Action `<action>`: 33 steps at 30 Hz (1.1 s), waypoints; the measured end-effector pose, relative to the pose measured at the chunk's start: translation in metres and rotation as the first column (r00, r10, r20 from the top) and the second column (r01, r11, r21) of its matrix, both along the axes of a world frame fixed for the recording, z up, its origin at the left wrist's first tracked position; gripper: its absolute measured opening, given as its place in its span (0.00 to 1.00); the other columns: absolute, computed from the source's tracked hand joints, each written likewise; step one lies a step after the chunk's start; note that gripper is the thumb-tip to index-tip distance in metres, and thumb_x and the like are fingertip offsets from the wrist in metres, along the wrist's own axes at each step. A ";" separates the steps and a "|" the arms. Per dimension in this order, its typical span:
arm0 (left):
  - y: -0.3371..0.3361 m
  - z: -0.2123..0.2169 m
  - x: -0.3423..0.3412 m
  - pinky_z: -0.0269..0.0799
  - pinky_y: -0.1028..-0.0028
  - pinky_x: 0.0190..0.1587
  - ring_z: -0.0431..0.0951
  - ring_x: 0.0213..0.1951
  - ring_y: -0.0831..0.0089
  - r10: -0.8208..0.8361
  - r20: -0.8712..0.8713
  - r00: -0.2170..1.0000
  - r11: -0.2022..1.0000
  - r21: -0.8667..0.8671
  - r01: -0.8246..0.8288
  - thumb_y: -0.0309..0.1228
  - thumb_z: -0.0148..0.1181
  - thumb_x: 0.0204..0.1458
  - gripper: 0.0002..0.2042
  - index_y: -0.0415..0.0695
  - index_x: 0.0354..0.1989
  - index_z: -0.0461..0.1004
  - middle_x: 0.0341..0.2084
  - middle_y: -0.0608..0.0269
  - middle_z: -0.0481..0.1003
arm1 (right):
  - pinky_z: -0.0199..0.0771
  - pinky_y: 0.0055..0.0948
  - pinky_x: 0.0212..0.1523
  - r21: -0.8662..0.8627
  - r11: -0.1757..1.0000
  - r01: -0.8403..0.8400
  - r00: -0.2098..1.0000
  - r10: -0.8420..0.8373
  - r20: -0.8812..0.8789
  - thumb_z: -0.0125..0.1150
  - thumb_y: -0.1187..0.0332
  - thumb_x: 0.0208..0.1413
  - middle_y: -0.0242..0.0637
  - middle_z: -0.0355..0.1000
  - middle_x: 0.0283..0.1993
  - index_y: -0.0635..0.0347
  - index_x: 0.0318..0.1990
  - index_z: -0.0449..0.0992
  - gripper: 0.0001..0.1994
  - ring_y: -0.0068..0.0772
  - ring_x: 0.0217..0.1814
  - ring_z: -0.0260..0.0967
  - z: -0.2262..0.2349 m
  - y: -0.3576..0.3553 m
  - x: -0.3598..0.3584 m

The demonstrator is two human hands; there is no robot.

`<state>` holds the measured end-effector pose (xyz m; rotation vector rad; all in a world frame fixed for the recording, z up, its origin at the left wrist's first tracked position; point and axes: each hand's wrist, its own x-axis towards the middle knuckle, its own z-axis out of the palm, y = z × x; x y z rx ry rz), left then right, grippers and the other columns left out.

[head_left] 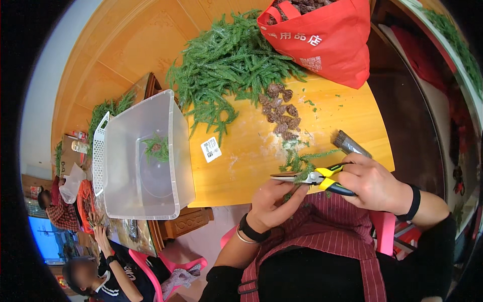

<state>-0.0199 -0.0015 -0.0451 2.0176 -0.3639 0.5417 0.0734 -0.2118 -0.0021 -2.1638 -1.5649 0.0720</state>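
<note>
we look down on a yellow wooden table (pixel 251 161) whose top fills the middle of the view, dusted with pale crumbs and green needles, and behind it runs a wall of warm orange wood panelling (pixel 131 45). a darker table edge curves along the far right side. at the lower left two other people sit bent over a second, cluttered surface, one in a plaid shirt and one in dark clothes on a pink chair (pixel 151 272). on our table the largest thing is a clear plastic bin (pixel 126 176) overhanging the left edge, with one small green sprig and cone (pixel 157 148) lying inside it. a red shopping bag (pixel 327 40) stands at the far right corner, filled with brown cones. beside it spreads a heap of green conifer branches (pixel 226 65), and a small pile of pine cones (pixel 280 113) lies just below the heap. a white label sticker (pixel 211 149) lies flat near the bin. a bundle of dark wires (pixel 349 144) rests near our right hand. our right hand (pixel 370 183) is closed around the yellow and black handles of pliers (pixel 312 177), and our left hand (pixel 274 204) pinches a small green sprig (pixel 302 162) at the pliers' tip, close over the near table edge and our striped apron (pixel 332 226).
</note>
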 end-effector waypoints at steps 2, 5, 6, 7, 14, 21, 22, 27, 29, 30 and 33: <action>0.001 -0.001 0.005 0.66 0.71 0.29 0.71 0.27 0.59 -0.013 0.218 0.976 0.993 0.119 -0.014 0.18 0.59 0.41 0.04 0.32 0.27 0.74 0.24 0.50 0.71 | 0.67 0.33 0.38 -0.001 1.000 0.003 1.000 -0.003 0.001 0.63 0.69 0.37 0.38 0.67 0.25 0.59 0.29 0.67 0.12 0.42 0.35 0.65 -0.003 0.001 0.000; -0.001 -0.003 0.008 0.64 0.72 0.26 0.70 0.26 0.60 -0.012 0.293 0.956 0.985 0.170 -0.040 0.17 0.59 0.40 0.04 0.33 0.27 0.73 0.22 0.52 0.69 | 0.67 0.35 0.33 0.013 1.000 0.024 1.000 -0.024 -0.011 0.63 0.69 0.38 0.38 0.65 0.21 0.59 0.26 0.65 0.11 0.42 0.30 0.65 -0.009 0.000 0.001; -0.003 -0.006 0.008 0.64 0.72 0.25 0.70 0.26 0.60 0.018 0.294 0.956 0.991 0.121 -0.056 0.17 0.59 0.40 0.05 0.33 0.27 0.73 0.21 0.53 0.68 | 0.67 0.35 0.31 0.022 0.999 0.035 0.999 -0.034 -0.030 0.62 0.69 0.39 0.39 0.65 0.20 0.59 0.25 0.65 0.11 0.43 0.28 0.65 -0.009 0.000 0.001; -0.004 -0.007 0.007 0.63 0.72 0.24 0.70 0.26 0.60 0.048 0.294 0.955 0.995 0.071 -0.072 0.16 0.60 0.40 0.05 0.34 0.27 0.74 0.20 0.54 0.68 | 0.67 0.36 0.29 0.030 0.998 0.047 0.998 -0.045 -0.049 0.62 0.69 0.41 0.39 0.64 0.20 0.60 0.24 0.64 0.11 0.44 0.27 0.65 -0.009 0.000 0.002; 0.017 -0.019 0.005 0.71 0.70 0.35 0.72 0.35 0.62 0.165 0.324 0.931 0.918 0.295 -0.266 0.15 0.62 0.32 0.14 0.40 0.31 0.78 0.32 0.55 0.67 | 0.60 0.36 0.24 0.017 0.960 0.280 0.939 -0.270 -0.211 0.64 0.67 0.43 0.44 0.60 0.20 0.63 0.24 0.65 0.13 0.47 0.24 0.61 0.007 0.002 0.018; 0.034 -0.001 0.021 0.70 0.75 0.32 0.72 0.32 0.64 0.372 -0.067 0.926 0.917 0.179 -0.355 0.15 0.59 0.36 0.16 0.43 0.37 0.71 0.29 0.59 0.70 | 0.63 0.40 0.32 -0.178 0.903 0.392 0.880 -0.425 -0.214 0.57 0.62 0.49 0.51 0.64 0.25 0.67 0.28 0.66 0.15 0.53 0.29 0.62 -0.010 -0.013 0.072; 0.040 -0.002 0.023 0.70 0.74 0.32 0.73 0.31 0.64 0.384 -0.225 0.896 0.921 0.158 -0.355 0.16 0.58 0.37 0.17 0.43 0.39 0.70 0.29 0.58 0.70 | 0.64 0.42 0.34 -0.168 0.896 0.410 0.890 -0.434 -0.141 0.56 0.61 0.50 0.53 0.65 0.26 0.67 0.29 0.67 0.15 0.55 0.31 0.63 -0.019 -0.017 0.078; 0.062 -0.012 0.027 0.69 0.71 0.32 0.74 0.31 0.63 0.438 -0.511 0.740 0.897 0.299 -0.325 0.23 0.58 0.41 0.20 0.45 0.47 0.66 0.31 0.56 0.72 | 0.63 0.41 0.46 -0.268 0.878 0.397 0.907 -0.419 -0.030 0.53 0.61 0.51 0.55 0.68 0.35 0.68 0.35 0.69 0.15 0.53 0.43 0.63 -0.048 -0.026 0.101; 0.066 -0.019 0.029 0.69 0.67 0.35 0.74 0.33 0.58 0.568 -0.277 0.775 0.767 0.520 -0.376 0.26 0.58 0.42 0.22 0.44 0.49 0.65 0.32 0.55 0.72 | 0.62 0.41 0.48 -0.301 0.876 0.378 0.913 -0.407 -0.036 0.53 0.61 0.51 0.54 0.68 0.36 0.67 0.36 0.69 0.15 0.52 0.45 0.62 -0.054 -0.026 0.107; 0.068 -0.018 0.030 0.69 0.67 0.35 0.74 0.33 0.58 0.569 -0.275 0.775 0.765 0.522 -0.377 0.26 0.58 0.42 0.22 0.44 0.49 0.65 0.32 0.55 0.72 | 0.61 0.40 0.49 -0.338 0.870 0.360 0.917 -0.397 -0.044 0.53 0.60 0.51 0.53 0.68 0.38 0.67 0.36 0.69 0.16 0.51 0.47 0.62 -0.057 -0.026 0.110; 0.070 -0.010 0.038 0.69 0.60 0.36 0.73 0.32 0.51 0.535 -0.012 0.845 0.718 0.533 -0.447 0.26 0.57 0.41 0.21 0.40 0.48 0.64 0.35 0.47 0.71 | 0.62 0.39 0.48 -0.275 0.902 0.334 0.939 -0.344 0.014 0.55 0.61 0.50 0.52 0.67 0.36 0.67 0.35 0.68 0.15 0.51 0.46 0.62 -0.065 -0.032 0.115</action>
